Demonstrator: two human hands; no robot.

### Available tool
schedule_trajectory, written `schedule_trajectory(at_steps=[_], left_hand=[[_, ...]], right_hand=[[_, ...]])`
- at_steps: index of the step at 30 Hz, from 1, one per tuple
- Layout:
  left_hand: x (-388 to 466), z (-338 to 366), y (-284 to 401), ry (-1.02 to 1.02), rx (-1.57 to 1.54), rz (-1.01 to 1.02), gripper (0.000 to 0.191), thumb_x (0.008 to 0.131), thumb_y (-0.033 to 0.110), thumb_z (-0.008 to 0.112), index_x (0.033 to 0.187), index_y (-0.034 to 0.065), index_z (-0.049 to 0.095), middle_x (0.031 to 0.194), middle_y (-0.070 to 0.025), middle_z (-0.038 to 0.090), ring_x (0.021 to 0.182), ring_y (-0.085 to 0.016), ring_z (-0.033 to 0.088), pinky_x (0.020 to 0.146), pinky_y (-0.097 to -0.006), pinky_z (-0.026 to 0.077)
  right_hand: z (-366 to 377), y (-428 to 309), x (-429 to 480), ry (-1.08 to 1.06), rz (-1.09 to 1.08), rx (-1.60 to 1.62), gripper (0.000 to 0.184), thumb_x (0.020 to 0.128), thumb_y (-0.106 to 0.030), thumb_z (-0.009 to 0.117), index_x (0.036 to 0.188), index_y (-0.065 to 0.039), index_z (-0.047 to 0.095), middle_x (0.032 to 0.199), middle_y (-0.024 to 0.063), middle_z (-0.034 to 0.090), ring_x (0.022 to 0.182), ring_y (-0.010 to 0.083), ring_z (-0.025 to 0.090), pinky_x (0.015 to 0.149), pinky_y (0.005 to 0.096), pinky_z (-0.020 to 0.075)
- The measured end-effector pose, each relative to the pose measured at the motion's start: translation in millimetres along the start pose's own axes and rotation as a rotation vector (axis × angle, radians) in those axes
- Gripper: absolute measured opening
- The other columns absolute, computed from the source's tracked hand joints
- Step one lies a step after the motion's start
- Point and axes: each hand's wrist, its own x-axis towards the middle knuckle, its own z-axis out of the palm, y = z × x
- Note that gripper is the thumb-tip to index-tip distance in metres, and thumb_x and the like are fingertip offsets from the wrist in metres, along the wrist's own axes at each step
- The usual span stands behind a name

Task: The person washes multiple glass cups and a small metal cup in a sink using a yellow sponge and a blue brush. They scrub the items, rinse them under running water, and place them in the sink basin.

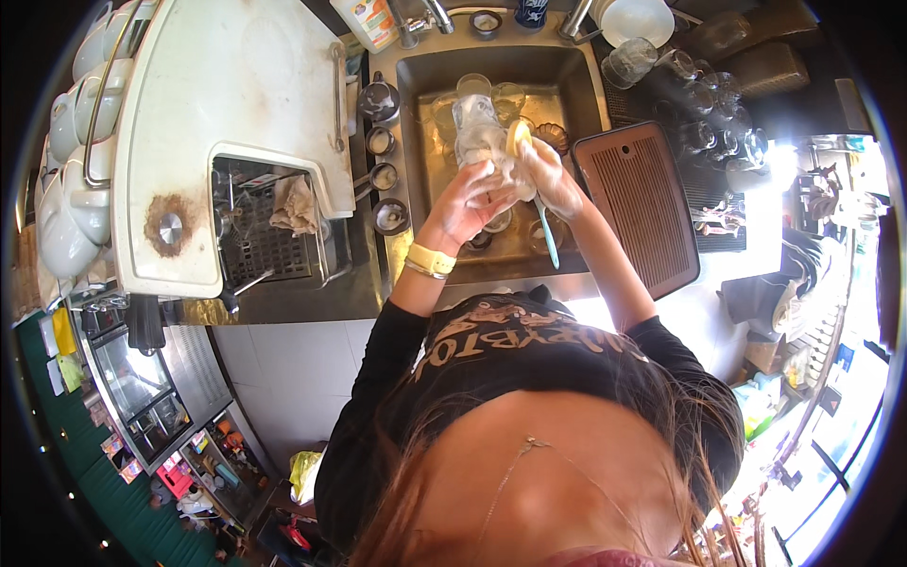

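Over a metal sink basin (pixel 496 268), my left hand (pixel 464 202) is closed around the lower part of a soapy clear glass (pixel 476 120), tilted away from me. My right hand (pixel 556 177) holds a yellow sponge (pixel 519 137) against the right side of the foamy glassware; suds hide where they touch. A light-blue handle (pixel 546 234) sticks out below my right hand; whether that hand holds it I cannot tell. Several glasses (pixel 508 101) and a ribbed glass dish (pixel 551 137) lie in the basin.
Small dark cups (pixel 390 216) and a dark teapot (pixel 378 99) line the left rim. A brown ribbed tray (pixel 635 205) leans over the right rim. Glasses (pixel 698 97) stand on the rack beyond. Faucets (pixel 439 15) and a soap bottle (pixel 368 25) are at the back; a white espresso machine (pixel 276 92) is left.
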Motion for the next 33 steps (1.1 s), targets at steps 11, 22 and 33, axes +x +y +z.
schedule_trajectory(at_steps=[11, 22, 33], left_hand=[[26.7, -62.1, -60.4, 0.358, -0.458, -0.24, 0.049, 0.082, 0.045, 0.062, 0.114, 0.0089, 0.055, 0.109, -0.0116, 0.06, 0.093, -0.027, 0.061, 0.079, -0.0366, 0.055], [43.9, -146.2, -59.4, 0.896, -0.238, 0.019, 0.046, 0.094, 0.048, 0.033, 0.13, 0.0209, 0.043, 0.134, -0.0014, 0.046, 0.118, -0.027, 0.046, 0.104, -0.0533, 0.022], [86.0, -186.2, -89.9, 1.159, 0.065, 0.289, 0.04, 0.096, 0.024, 0.037, 0.134, 0.0138, 0.032, 0.137, -0.0052, 0.037, 0.119, -0.022, 0.042, 0.099, -0.0446, 0.033]], right_hand=[[-18.9, 100.9, 27.5, 0.078, 0.165, -1.403, 0.039, 0.085, -0.034, 0.051, 0.095, 0.002, 0.059, 0.085, 0.0226, 0.066, 0.075, 0.0377, 0.065, 0.065, 0.045, 0.0525], [7.7, 173.0, 127.4, -0.31, 0.327, -1.444, 0.034, 0.079, -0.024, 0.053, 0.095, 0.003, 0.064, 0.094, 0.0234, 0.065, 0.089, 0.0363, 0.064, 0.072, 0.0434, 0.0522], [-1.3, 229.6, 162.9, -0.435, 0.514, -1.493, 0.036, 0.076, -0.032, 0.065, 0.099, -0.005, 0.068, 0.101, 0.0154, 0.067, 0.096, 0.0301, 0.065, 0.076, 0.0394, 0.0519]])
